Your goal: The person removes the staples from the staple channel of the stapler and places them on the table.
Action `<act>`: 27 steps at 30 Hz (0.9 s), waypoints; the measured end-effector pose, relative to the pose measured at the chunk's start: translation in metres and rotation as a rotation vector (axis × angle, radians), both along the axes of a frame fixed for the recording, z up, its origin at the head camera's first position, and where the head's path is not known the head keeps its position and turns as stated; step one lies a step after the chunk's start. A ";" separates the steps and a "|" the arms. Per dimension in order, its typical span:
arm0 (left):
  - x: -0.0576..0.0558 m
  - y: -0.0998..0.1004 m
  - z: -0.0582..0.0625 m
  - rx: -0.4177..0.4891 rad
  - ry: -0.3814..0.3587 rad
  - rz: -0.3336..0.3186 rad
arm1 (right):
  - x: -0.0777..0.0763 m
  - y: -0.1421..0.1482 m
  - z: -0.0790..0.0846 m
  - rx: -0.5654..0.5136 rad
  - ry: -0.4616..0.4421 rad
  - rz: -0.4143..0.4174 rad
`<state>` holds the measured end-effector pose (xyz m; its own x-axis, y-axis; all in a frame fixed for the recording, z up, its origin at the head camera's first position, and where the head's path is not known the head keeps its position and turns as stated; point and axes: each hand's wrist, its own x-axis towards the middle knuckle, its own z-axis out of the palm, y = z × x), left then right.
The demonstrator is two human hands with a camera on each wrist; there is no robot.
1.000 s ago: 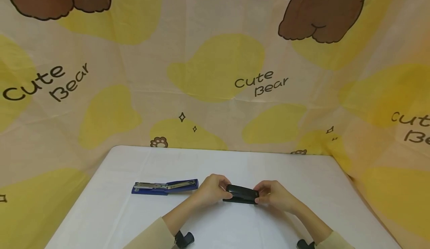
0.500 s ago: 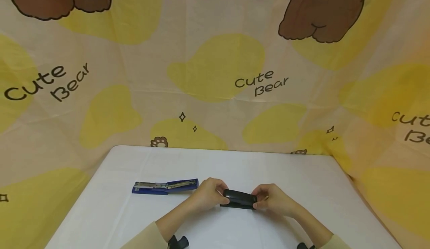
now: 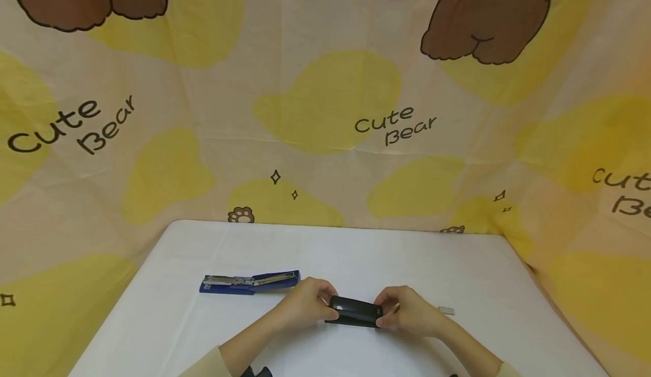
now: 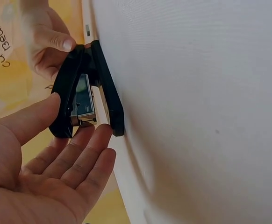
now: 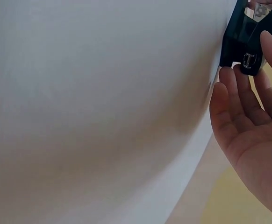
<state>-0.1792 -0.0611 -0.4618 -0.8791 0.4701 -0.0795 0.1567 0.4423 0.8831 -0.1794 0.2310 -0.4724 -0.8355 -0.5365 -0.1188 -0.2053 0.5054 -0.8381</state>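
A black stapler (image 3: 356, 310) lies crosswise between both hands in the head view. My left hand (image 3: 307, 303) grips its left end, thumb on the near side and fingers behind. At the other end my right hand (image 3: 407, 312) pinches it between thumb and fingers. In the left wrist view the stapler (image 4: 109, 88) has its top arm and base spread apart at the front, with the metal magazine showing between them. The right wrist view shows the hinge end of the stapler (image 5: 248, 46) at the right fingertips.
A blue stapler (image 3: 229, 285), folded wide open, lies on the white table (image 3: 244, 247) to the left. A small grey staple strip (image 3: 446, 311) lies behind the right wrist. A patterned cloth (image 3: 325, 111) hangs at the table's far edge.
Both hands have drawn the black stapler nearer and slightly left. The small grey strip, hidden before behind the right hand, now shows. The blue stapler has stayed put.
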 end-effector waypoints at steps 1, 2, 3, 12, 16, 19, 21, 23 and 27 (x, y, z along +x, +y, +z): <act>0.001 -0.001 0.000 0.003 -0.001 -0.002 | 0.001 -0.001 0.000 0.009 0.005 0.003; 0.002 -0.002 0.000 0.005 -0.003 -0.002 | 0.001 -0.002 0.000 0.016 0.008 0.006; 0.003 -0.004 0.000 0.005 -0.006 -0.001 | 0.002 -0.003 0.000 0.020 0.009 0.008; 0.012 -0.013 0.002 0.000 -0.038 -0.021 | 0.009 -0.012 -0.002 0.027 -0.009 0.010; 0.015 -0.017 0.002 0.007 -0.044 -0.029 | 0.012 -0.016 -0.001 0.024 -0.018 0.015; 0.018 -0.021 0.003 0.013 -0.040 -0.031 | 0.014 -0.018 0.000 0.014 -0.030 0.019; 0.020 -0.023 0.003 0.016 -0.038 -0.031 | 0.015 -0.020 0.000 0.011 -0.038 0.021; 0.021 -0.025 0.003 0.016 -0.039 -0.030 | 0.016 -0.022 -0.001 0.007 -0.046 0.024; 0.024 -0.029 0.002 0.026 -0.051 -0.033 | 0.019 -0.025 -0.002 0.001 -0.052 0.028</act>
<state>-0.1551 -0.0898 -0.4595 -0.8583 0.5011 -0.1108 0.1255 0.4144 0.9014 -0.1608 0.2061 -0.4741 -0.8128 -0.5594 -0.1626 -0.1755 0.5013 -0.8473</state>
